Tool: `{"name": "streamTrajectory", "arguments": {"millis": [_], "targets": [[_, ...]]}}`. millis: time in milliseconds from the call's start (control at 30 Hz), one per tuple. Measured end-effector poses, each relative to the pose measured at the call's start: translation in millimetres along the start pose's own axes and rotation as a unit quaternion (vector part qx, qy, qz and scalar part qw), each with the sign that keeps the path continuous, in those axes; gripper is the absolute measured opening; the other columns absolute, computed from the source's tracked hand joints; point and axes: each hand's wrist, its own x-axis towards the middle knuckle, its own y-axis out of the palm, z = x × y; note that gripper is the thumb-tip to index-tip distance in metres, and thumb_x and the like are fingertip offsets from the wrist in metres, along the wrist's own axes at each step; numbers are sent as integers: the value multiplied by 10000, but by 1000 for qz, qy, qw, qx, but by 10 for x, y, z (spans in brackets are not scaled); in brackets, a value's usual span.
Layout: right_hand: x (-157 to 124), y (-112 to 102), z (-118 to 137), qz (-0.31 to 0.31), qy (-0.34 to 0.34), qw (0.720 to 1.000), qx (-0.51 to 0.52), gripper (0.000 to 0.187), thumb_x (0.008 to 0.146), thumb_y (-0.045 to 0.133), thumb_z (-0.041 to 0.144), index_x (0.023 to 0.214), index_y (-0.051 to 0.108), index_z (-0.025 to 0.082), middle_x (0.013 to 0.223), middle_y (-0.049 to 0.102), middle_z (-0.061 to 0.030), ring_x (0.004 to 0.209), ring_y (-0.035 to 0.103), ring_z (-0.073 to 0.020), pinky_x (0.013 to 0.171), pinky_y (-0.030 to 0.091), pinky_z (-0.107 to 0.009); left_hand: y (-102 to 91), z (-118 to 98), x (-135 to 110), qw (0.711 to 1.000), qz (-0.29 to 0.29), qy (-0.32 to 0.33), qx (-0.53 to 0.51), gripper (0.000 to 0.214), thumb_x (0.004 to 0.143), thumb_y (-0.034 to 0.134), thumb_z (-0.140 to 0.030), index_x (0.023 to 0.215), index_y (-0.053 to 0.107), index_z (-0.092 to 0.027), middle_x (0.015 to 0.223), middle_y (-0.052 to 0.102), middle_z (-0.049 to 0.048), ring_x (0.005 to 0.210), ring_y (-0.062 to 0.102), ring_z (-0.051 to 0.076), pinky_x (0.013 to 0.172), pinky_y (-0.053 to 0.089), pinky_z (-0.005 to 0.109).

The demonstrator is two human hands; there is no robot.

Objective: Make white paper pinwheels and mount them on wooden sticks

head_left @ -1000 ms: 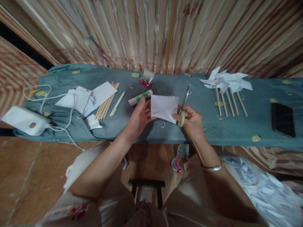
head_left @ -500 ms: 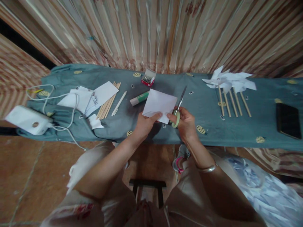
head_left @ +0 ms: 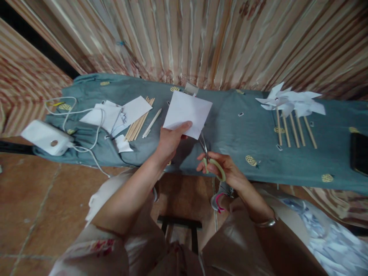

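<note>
My left hand (head_left: 170, 141) pinches a white square of paper (head_left: 188, 112) by its near edge and holds it up over the blue-grey cloth (head_left: 235, 138). My right hand (head_left: 222, 168) grips green-handled scissors (head_left: 211, 160), fingers through the loops. The blades point up at the paper's lower right corner. A silver bangle (head_left: 266, 222) sits on my right wrist.
Finished white paper pinwheels (head_left: 290, 102) on wooden sticks lie at the right. Loose wooden sticks (head_left: 138, 122), a white pen (head_left: 151, 122) and paper sheets (head_left: 115, 115) lie at the left, beside a white device (head_left: 46, 137) with a cable. A dark phone (head_left: 360, 153) sits far right.
My left hand has lifted the paper up and away from me. My right hand with the scissors has dropped back toward me, below the paper. The camera view has shifted slightly rightward.
</note>
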Motion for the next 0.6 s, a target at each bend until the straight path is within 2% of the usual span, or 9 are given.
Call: {"name": "streamTrajectory", "arguments": {"millis": [200,600], "targets": [[7,24,67,7,7,999,-32,473,737,749,628,913,707,191,723,716,-35,629,651,-149,628,556,-288,41,72,-10,1000,16,4,-12,295,564,835,-311,769,667,-182,737,698,17,624,592,155,500,431,247],[34,14,75,-1,16,1000,-22,475,699,777,627,905,708,205,684,682,-13,594,613,-143,579,532,-290,63,77,-31,999,25,-6,-21,264,598,811,-268,796,650,-201,749,679,-3,626,592,141,505,425,241]]}}
